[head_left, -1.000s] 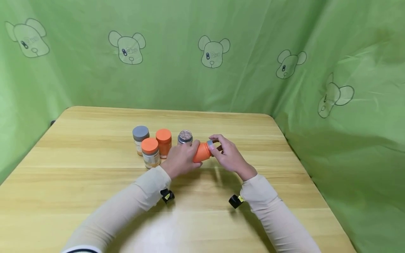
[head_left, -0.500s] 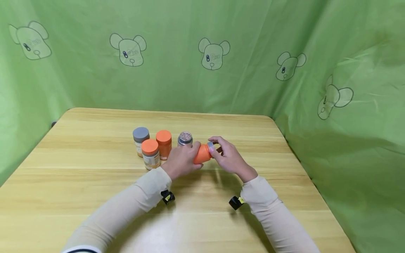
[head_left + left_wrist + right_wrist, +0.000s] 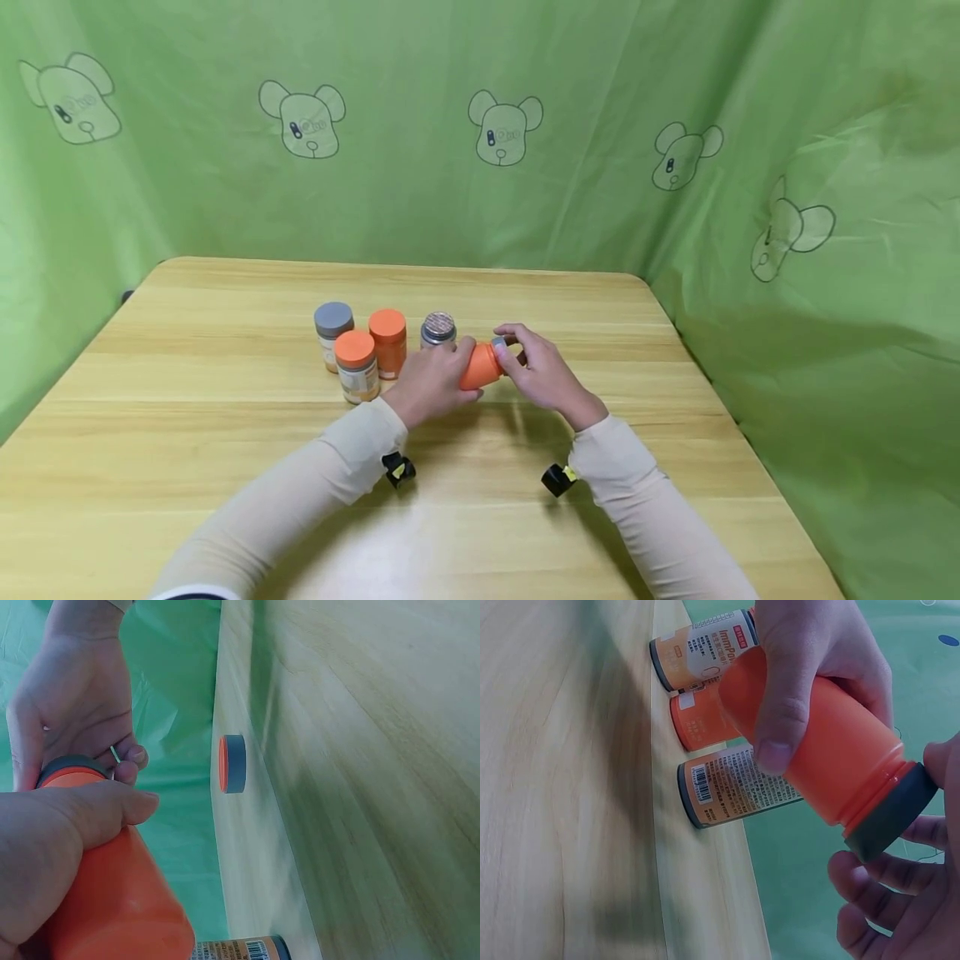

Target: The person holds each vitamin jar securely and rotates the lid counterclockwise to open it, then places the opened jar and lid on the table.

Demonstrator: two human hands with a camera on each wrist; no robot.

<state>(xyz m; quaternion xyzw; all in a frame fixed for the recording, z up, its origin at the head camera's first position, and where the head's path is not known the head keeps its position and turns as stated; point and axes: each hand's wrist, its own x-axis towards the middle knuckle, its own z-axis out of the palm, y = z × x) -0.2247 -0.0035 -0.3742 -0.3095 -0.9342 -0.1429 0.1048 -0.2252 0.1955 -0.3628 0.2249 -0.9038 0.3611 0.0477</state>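
Observation:
My left hand (image 3: 429, 379) grips an orange plastic jar (image 3: 478, 367) round its body, holding it tilted above the table with its neck to the right. A grey screw cap (image 3: 891, 814) sits on the jar's neck. The fingers and thumb of my right hand (image 3: 549, 375) are curled around this cap's edge. In the right wrist view the left thumb lies across the jar's side. Just behind the left hand stands a jar with a silver foil seal (image 3: 438, 326) and no cap, its lower part hidden by the hand in the head view.
To the left stand a grey-capped jar (image 3: 334, 333), an orange jar (image 3: 387, 343) and an orange-capped jar (image 3: 357, 367) with a label. In the left wrist view a low grey-and-orange lid (image 3: 234, 764) lies on the wooden table (image 3: 375, 825). A green curtain (image 3: 420, 192) surrounds the back and right.
Both hands keep their hold on the jar and its cap, with only slight shifts of the right fingers. The jars on the table stay where they were.

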